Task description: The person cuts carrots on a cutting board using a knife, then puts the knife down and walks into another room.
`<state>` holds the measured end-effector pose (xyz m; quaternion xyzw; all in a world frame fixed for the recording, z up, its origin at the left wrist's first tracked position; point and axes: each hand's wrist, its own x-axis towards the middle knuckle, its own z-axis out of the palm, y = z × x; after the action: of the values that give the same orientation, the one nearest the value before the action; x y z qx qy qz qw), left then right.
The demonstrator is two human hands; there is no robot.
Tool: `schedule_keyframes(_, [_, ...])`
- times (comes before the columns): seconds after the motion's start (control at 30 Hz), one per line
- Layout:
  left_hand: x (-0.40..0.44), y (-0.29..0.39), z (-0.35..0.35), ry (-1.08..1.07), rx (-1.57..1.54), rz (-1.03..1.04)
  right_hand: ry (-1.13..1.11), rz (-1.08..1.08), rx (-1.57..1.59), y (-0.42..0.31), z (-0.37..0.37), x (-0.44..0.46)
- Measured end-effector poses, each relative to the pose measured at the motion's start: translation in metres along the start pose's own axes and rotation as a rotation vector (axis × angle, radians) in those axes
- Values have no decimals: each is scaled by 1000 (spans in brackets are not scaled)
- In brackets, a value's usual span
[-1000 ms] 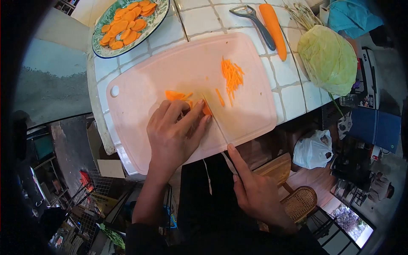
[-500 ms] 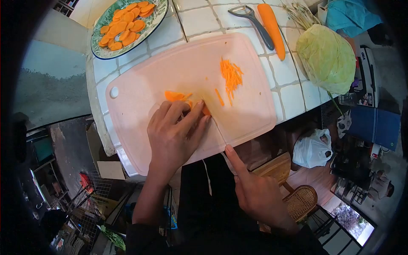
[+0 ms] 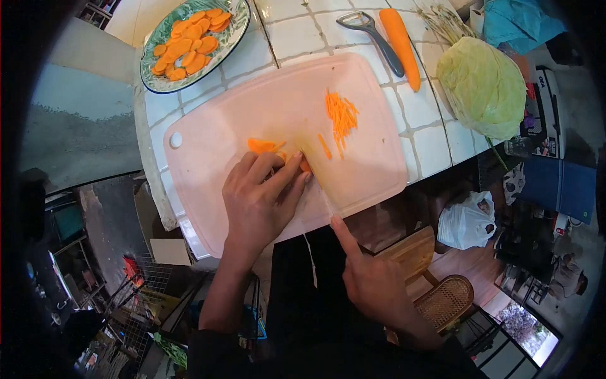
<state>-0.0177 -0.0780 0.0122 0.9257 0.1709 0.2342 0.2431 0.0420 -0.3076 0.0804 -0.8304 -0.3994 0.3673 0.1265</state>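
My left hand (image 3: 259, 196) presses down on orange carrot slices (image 3: 260, 145) on the pink cutting board (image 3: 221, 120), fingertips bent and closed over them. A carrot piece (image 3: 305, 165) peeks out under its fingers, against the knife. My right hand (image 3: 375, 278) is wrapped round the knife, index finger stretched along the spine. The thin blade of the knife (image 3: 322, 189) shows nearly edge-on, its tip beside my left fingertips; its handle is hidden in the hand. To the right of the blade lies a small pile of carrot strips (image 3: 341, 117), with a few loose strips below.
A patterned plate (image 3: 237, 41) of carrot slices stands at the upper left. Beyond the board lie a peeler (image 3: 379, 44) and a whole carrot (image 3: 401, 50). A cabbage (image 3: 483, 88) sits at the right on the tiled counter (image 3: 429, 148). A wooden chair (image 3: 410, 256) stands below.
The view has shifted slightly. My right hand and the knife have moved a little to the left, while my left hand keeps its place on the carrot slices.
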Motion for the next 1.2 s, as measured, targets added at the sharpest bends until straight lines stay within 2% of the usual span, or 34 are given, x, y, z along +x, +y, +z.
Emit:
schedule_keyframes(0.2, [-1, 0, 1, 3, 3, -12, -7, 7, 30, 5, -14, 0])
schedule_keyframes(0.4, [0, 3, 0, 26, -20, -9, 120, -10, 84, 7, -7, 1])
schedule_keyframes(1.2, [1, -2, 0, 33, -26, 29, 133, -71, 76, 0, 2, -13])
